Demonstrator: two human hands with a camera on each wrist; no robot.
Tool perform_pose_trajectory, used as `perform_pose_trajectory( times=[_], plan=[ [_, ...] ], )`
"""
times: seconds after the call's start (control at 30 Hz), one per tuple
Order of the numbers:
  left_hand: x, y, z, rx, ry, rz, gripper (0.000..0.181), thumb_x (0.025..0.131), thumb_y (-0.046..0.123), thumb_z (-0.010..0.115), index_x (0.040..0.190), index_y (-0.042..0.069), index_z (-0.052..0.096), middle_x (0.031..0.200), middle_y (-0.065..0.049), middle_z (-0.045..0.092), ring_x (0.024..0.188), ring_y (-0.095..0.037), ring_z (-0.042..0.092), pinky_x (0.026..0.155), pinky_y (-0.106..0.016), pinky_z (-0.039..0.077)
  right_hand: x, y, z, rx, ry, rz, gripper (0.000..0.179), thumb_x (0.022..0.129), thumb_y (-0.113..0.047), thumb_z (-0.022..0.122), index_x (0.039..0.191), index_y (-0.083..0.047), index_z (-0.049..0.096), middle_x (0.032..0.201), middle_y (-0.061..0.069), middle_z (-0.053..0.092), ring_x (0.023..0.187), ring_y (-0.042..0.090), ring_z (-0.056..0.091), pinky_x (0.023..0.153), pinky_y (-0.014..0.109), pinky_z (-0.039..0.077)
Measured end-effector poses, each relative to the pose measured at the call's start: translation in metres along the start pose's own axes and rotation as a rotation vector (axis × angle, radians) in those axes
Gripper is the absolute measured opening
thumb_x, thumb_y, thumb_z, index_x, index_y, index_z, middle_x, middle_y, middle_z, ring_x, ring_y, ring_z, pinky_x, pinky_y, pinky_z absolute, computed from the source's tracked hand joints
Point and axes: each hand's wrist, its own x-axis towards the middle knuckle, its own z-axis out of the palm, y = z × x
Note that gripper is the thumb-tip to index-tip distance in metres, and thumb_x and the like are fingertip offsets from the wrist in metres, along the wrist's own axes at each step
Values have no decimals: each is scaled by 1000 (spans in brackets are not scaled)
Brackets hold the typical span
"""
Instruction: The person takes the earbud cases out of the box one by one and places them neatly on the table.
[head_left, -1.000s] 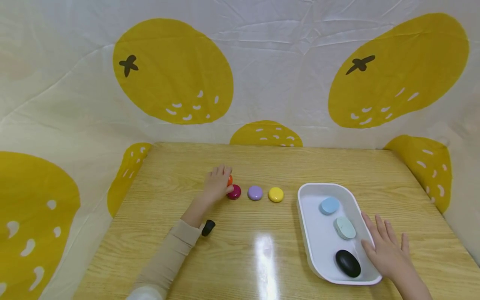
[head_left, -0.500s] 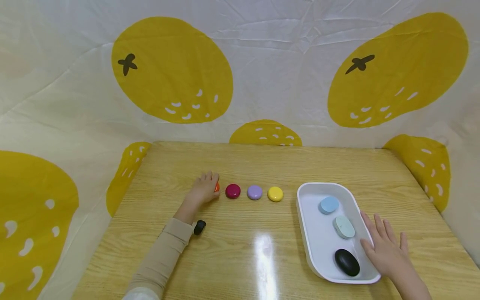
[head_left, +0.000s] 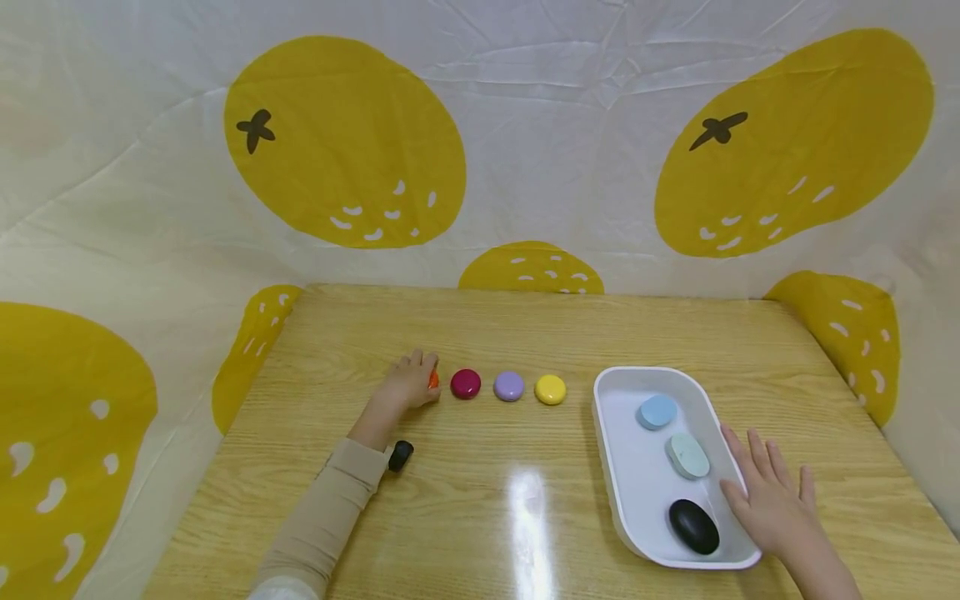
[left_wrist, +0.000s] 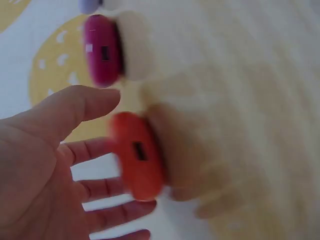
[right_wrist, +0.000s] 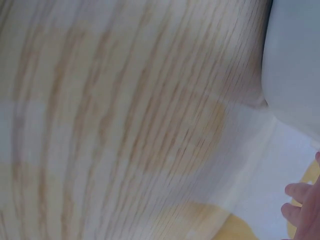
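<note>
In the head view my left hand (head_left: 402,387) is at the left end of a row of glossy rounded discs. It touches or surrounds the orange disc (left_wrist: 137,156); the left wrist view shows the thumb apart from it and the fingers extended along its far side. A crimson disc (head_left: 466,384), a lilac disc (head_left: 509,386) and a yellow disc (head_left: 551,389) continue the row rightward. My right hand (head_left: 772,500), fingers spread, rests against the right side of a white tray (head_left: 611,467).
Inside the tray lie a light blue piece (head_left: 657,412), a pale green piece (head_left: 687,456) and a black oval piece (head_left: 693,526). Behind the wooden table (head_left: 480,500) hangs a white cloth (head_left: 555,150) with yellow shapes. A black object (head_left: 401,456) shows beside the left wrist.
My left hand has moved left with the orange disc, away from the crimson one, then stayed nearly still. The right hand and tray hold their place.
</note>
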Motion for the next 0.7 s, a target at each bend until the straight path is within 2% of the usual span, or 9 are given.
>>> perform_pose_trajectory(
  times=[0.07,0.17,0.33,0.5,0.7],
  plan=[
    [-3,6,-7,-31,32,18,57,85,26,61,133,8,36,122,-17,38,112,-36,39,94,-50,32,0,-1,0,1,5,-2,67,95,-26,40,147,-26,-1,147,27,7,132,49,-1,94,67,-15],
    [-5,22,-16,-31,84,92,53,86,25,60,132,12,36,122,-12,38,116,-33,36,99,-49,29,-1,-1,0,3,7,-1,67,95,-26,40,147,-26,-1,147,27,7,133,49,-1,94,67,-15],
    [-7,65,-22,81,143,306,48,87,23,56,131,13,39,123,-9,40,116,-27,39,99,-44,31,-1,-1,0,3,4,4,67,95,-26,40,147,-26,-1,147,27,7,133,48,-2,94,67,-15],
    [-11,118,-9,220,155,553,45,88,26,53,130,16,41,125,-5,41,118,-22,40,99,-40,34,-1,-1,0,3,6,-1,67,95,-26,41,147,-26,-1,147,26,7,133,48,-2,94,66,-16],
    [-17,171,16,329,156,823,42,91,28,46,133,22,39,127,1,39,116,-15,40,98,-33,34,-1,-2,-1,5,5,-1,67,95,-26,41,147,-26,-1,147,27,7,133,48,-2,94,65,-17]
  ],
)
